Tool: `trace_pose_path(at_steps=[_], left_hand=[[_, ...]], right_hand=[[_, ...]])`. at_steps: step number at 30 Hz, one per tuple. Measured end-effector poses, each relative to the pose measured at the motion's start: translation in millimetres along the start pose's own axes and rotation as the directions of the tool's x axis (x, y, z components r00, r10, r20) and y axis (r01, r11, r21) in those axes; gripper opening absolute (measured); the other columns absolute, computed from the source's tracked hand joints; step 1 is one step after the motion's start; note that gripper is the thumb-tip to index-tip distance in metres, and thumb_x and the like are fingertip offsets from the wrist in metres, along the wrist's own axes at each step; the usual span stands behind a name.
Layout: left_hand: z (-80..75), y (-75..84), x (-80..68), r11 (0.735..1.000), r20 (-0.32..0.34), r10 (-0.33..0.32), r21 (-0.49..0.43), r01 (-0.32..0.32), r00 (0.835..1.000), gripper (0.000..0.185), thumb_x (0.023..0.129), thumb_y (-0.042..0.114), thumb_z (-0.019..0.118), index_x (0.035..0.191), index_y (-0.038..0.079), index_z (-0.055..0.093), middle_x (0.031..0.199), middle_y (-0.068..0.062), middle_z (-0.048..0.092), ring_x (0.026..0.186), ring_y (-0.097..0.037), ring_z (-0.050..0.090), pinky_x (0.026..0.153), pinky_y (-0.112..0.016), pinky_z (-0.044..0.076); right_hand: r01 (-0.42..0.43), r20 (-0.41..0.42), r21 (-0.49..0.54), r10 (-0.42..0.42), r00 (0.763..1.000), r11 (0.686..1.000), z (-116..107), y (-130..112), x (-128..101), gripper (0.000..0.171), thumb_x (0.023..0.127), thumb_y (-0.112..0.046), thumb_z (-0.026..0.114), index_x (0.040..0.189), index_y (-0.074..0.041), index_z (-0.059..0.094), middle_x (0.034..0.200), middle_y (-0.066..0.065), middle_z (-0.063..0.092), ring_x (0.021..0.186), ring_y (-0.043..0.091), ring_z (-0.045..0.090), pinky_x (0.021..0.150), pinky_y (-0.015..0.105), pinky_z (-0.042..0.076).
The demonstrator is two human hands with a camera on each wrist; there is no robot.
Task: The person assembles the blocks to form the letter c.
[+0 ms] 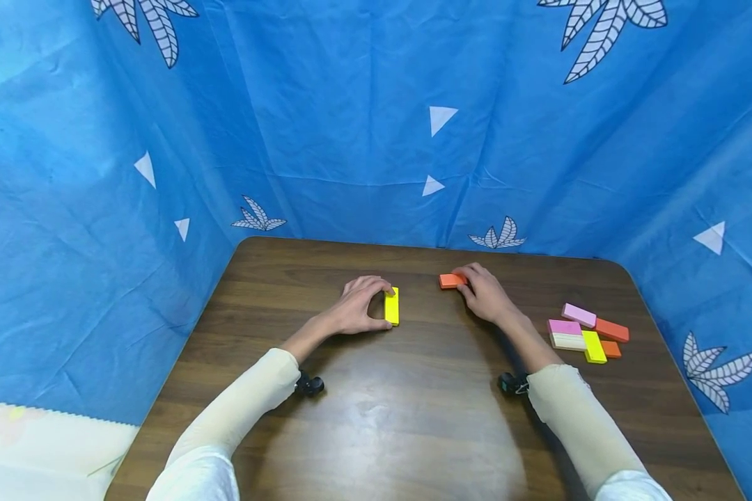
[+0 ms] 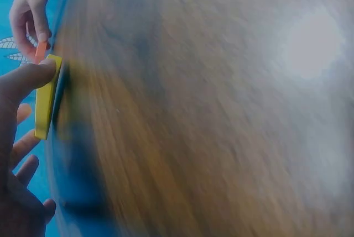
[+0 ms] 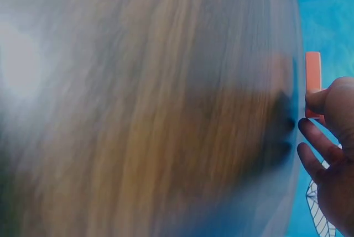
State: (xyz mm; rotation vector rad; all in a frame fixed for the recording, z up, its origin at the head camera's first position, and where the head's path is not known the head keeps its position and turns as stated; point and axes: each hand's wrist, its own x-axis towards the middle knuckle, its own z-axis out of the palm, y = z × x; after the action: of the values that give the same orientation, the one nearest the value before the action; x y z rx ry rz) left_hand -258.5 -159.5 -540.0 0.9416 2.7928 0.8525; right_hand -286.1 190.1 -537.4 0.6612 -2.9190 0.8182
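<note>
The yellow block sits on the bench right at the left hand, lying flat on the wood in the head view, its long axis running away from the person and back, so it stands crosswise to the line between the two hands. The left hand has it pinched end to end, thumb tip at the near end, a fingertip curled over the far end; the left wrist view shows the thumb pressed against the block's edge. Across the gap, toward the far side of the bench, the orange block lies with its long axis sideways, pointing from the right hand toward the left one. The right hand grasps it by its right end, fingers curled over the top, and the right wrist view shows the block sticking out past the fingertips. So each hand has its own block, the two blocks near each other but apart, bare wood between them, and their long axes roughly at right angles. The yellow one is the nearer to the person, the orange one a little further off. Well out to the right of the right hand lies a loose heap of spare blocks, pink, orange, yellow and pale, touching one another. Blue patterned cloth hangs round the bench behind both hands.
</note>
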Motion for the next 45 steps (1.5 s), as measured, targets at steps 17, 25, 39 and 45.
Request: trace_pose_path(at_steps=[17, 25, 39, 45], left_hand=[[-9.2, -12.6, -12.9, 0.998, 0.059, -0.023, 0.054, 0.020, 0.998, 0.057, 0.087, 0.046, 0.088, 0.139, 0.032, 0.070, 0.159, -0.003, 0.054, 0.154, -0.033, 0.039, 0.125, -0.070, 0.026], [-7.4, -13.2, -17.9, 0.999, 0.048, -0.037, 0.021, 0.036, 0.998, 0.056, 0.091, 0.048, 0.085, 0.142, 0.032, 0.070, 0.167, -0.002, 0.050, 0.160, -0.033, 0.036, 0.128, -0.070, 0.023], [-2.6, -9.0, -20.3, 0.999, -0.015, -0.018, 0.032, 0.019, 1.000, 0.045, 0.101, 0.036, 0.076, 0.144, 0.023, 0.070, 0.158, 0.000, 0.060, 0.148, -0.030, 0.052, 0.126, -0.068, 0.029], [-0.7, -9.6, -20.0, 0.999, 0.010, -0.024, 0.030, 0.024, 1.000, 0.044, 0.103, 0.036, 0.074, 0.145, 0.024, 0.070, 0.157, -0.002, 0.061, 0.146, -0.031, 0.055, 0.127, -0.067, 0.030]], right_hand=[[0.002, 0.038, 0.001, -0.002, 0.999, 1.000, 17, -21, 22, 0.037, 0.108, -0.011, 0.063, 0.145, -0.002, 0.062, 0.144, 0.020, 0.061, 0.136, 0.040, 0.059, 0.115, 0.065, 0.048], [0.064, 0.056, 0.005, -0.064, 0.996, 0.998, 21, -35, 34, 0.035, 0.108, -0.008, 0.063, 0.142, -0.001, 0.064, 0.141, 0.021, 0.064, 0.133, 0.042, 0.060, 0.117, 0.061, 0.048], [0.130, 0.087, -0.022, -0.128, 0.988, 0.991, 34, -56, 55, 0.032, 0.106, -0.008, 0.066, 0.137, -0.002, 0.068, 0.137, 0.017, 0.068, 0.129, 0.037, 0.063, 0.116, 0.055, 0.052], [0.136, 0.108, -0.030, -0.132, 0.985, 0.990, 41, -58, 61, 0.031, 0.106, -0.011, 0.067, 0.137, -0.005, 0.069, 0.139, 0.014, 0.069, 0.130, 0.036, 0.064, 0.117, 0.054, 0.051]])
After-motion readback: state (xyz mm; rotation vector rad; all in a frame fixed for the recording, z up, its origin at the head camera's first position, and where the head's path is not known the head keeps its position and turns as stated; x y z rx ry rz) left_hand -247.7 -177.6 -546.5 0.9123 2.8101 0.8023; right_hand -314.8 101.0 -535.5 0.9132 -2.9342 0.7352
